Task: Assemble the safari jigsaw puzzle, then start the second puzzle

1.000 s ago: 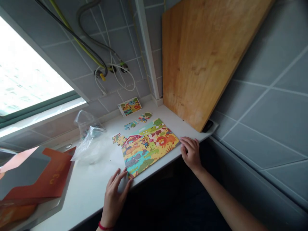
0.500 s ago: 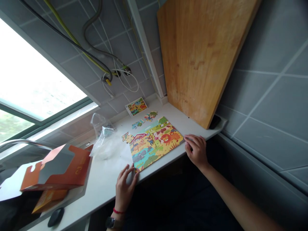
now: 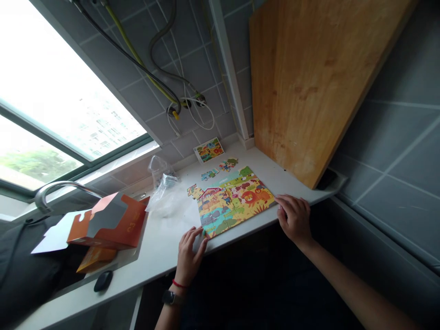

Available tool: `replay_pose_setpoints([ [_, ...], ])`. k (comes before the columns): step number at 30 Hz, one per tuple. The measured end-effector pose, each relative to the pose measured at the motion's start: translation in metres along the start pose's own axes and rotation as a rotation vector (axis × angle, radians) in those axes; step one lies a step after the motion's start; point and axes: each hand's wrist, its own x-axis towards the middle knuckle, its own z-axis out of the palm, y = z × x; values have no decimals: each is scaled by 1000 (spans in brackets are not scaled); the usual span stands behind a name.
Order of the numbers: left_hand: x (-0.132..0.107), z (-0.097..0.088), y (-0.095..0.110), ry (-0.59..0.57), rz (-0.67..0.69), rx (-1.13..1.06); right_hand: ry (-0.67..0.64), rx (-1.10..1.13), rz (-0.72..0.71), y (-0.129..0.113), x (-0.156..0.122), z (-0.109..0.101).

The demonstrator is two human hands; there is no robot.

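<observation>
A colourful jigsaw puzzle of farm and wild animals [image 3: 232,201] lies assembled on the white countertop [image 3: 154,253], with a lion at its right. Its left side is ragged, with a few pieces jutting out. My left hand [image 3: 189,256] sits at the puzzle's near corner, fingers spread, fingertips at its edge. My right hand [image 3: 294,217] rests against the puzzle's right corner, fingers slightly curled. Neither hand holds anything. Two loose clusters of puzzle pieces [image 3: 210,174] lie just beyond the puzzle, and a small picture card [image 3: 208,150] leans near the wall.
A clear plastic bag [image 3: 162,188] lies left of the puzzle. An orange box [image 3: 110,224] sits by a faucet [image 3: 51,197] near a black computer mouse [image 3: 103,280]. A wooden board [image 3: 309,91] leans on the tiled wall at right; cables run above.
The whole view has shifted as my head turned, bringing more of the window, faucet and orange box into sight. Both hands stay at the puzzle's edges, and the puzzle looks unchanged.
</observation>
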Motion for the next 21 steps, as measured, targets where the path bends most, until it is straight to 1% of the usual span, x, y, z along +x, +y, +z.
replay_pose_setpoints([
  [2,8,-5,-1,-3,-27,-25,-1,-1,-11,2,-1,0],
  [5,27,-13,-5,-17,-76,-60,4,10,-11,5,-2,3],
  [8,54,-20,-14,-30,-93,-63,13,29,-4,7,-4,5],
  [11,84,-22,-26,-50,-99,-42,10,45,-12,9,-5,5],
  [13,102,-20,-36,-73,-110,-26,3,52,-30,10,-5,5],
  [16,125,-12,-51,-118,-96,56,1,50,-42,11,-5,4],
  [21,150,5,-75,-130,-95,148,1,34,-39,12,-7,5],
])
